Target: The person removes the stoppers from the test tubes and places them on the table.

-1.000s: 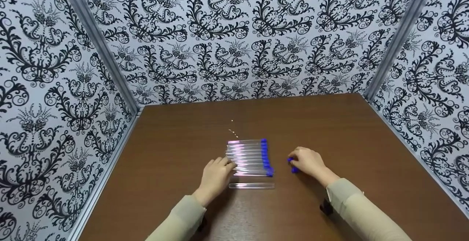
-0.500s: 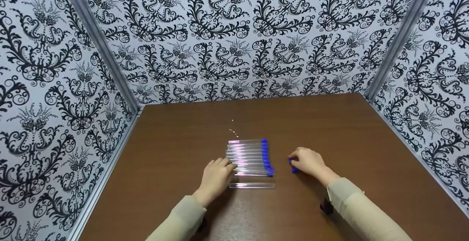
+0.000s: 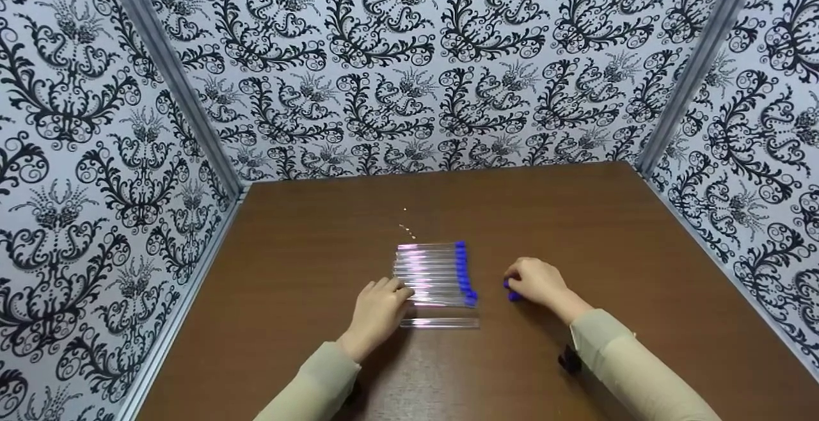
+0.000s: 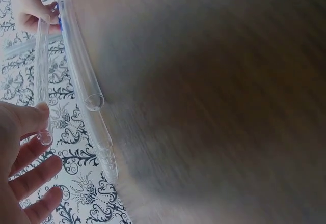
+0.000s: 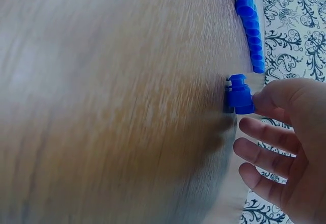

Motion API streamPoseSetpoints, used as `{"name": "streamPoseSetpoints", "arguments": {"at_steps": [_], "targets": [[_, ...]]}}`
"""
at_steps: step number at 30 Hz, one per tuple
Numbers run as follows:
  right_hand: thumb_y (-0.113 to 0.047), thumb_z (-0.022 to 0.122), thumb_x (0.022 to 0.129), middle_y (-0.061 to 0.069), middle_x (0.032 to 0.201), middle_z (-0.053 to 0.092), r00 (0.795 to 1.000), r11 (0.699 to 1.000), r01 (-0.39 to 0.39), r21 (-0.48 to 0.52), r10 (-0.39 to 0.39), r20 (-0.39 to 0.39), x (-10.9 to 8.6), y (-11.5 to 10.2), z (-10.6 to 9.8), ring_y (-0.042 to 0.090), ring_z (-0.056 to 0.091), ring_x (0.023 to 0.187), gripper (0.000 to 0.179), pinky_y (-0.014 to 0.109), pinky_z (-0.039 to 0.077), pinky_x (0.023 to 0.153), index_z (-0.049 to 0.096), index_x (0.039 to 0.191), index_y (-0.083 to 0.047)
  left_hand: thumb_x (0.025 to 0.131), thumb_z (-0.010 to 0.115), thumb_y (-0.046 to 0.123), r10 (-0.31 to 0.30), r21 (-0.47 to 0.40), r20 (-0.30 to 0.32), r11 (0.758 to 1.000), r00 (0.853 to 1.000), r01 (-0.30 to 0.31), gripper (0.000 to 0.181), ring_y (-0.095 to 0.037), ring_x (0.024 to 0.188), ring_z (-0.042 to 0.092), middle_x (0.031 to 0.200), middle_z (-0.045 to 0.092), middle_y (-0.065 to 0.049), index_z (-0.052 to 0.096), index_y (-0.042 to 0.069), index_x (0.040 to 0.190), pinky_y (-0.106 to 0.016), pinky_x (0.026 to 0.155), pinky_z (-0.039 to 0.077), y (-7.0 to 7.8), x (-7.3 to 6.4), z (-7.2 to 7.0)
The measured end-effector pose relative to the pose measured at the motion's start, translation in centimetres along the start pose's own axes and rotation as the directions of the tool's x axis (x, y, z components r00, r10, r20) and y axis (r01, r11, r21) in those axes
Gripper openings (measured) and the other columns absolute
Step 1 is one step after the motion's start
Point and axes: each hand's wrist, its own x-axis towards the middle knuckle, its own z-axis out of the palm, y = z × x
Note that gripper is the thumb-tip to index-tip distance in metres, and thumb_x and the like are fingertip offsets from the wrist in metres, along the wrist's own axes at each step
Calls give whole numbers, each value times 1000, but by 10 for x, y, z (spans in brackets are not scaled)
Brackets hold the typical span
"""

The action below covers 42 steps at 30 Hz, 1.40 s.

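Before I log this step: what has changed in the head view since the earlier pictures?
Nothing visibly changed: neither hand has clearly moved, and nothing was plainly taken hold of or let go. The left hand stays by the left end of the capped row, pinching a clear tube; the right hand stays at the loose blue caps. The lone uncapped tube lies where it was.

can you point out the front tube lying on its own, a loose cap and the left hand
front tube [image 3: 440, 323]: head view, middle of its clear side
loose cap [image 5: 238, 98]: right wrist view, its wide blue body
left hand [image 3: 377, 309]: head view, back of the hand
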Motion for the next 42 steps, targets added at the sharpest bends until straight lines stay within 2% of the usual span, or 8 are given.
{"name": "streamPoseSetpoints", "arguments": {"at_steps": [11,18,22,30,37,42], "targets": [[-17,65,87,1,96,67,1000,1000,-3,11,3,7,-2,0,0,26,64,90,15,47,52,75,77,94,-16,76,79,23,-4,3,7,1000,1000,4,16,-18,77,59,87,65,3,74,19,91,-34,63,45,1,-1,1],[-18,62,87,0,97,67,1000,1000,1,12,-1,-2,-1,-1,0,25,65,90,16,48,52,75,77,94,-17,82,75,27,-25,-14,66,1000,998,26,15,-17,79,59,88,64,4,75,18,95,-35,66,48,2,-5,1],[-18,64,87,-1,97,65,997,1000,28,-3,-28,-65,-2,-6,3,23,65,87,13,46,53,72,76,91,-17,84,74,28,-30,-12,83,999,996,31,15,-17,79,59,88,65,4,75,18,96,-35,67,48,2,-6,2],[-19,68,84,0,99,66,980,993,120,-8,-120,-159,-10,-29,5,20,66,84,14,42,54,69,76,93,-13,83,75,25,-6,-15,60,1000,998,6,11,-16,76,58,86,64,4,74,17,90,-32,62,45,2,-8,3],[-19,71,81,-3,92,65,963,980,196,-27,-198,-185,-16,-42,10,17,65,81,9,38,54,68,76,87,-14,83,75,23,-1,-21,71,1000,997,2,9,-17,76,58,85,63,4,74,17,89,-33,62,45,1,-8,4],[-20,72,82,-4,93,65,961,974,222,-40,-225,-159,-19,-45,14,16,65,81,9,38,53,66,76,88,-15,83,74,24,-12,-23,99,1000,995,14,12,-17,79,60,88,66,4,74,17,93,-35,64,48,1,-8,3]]}}
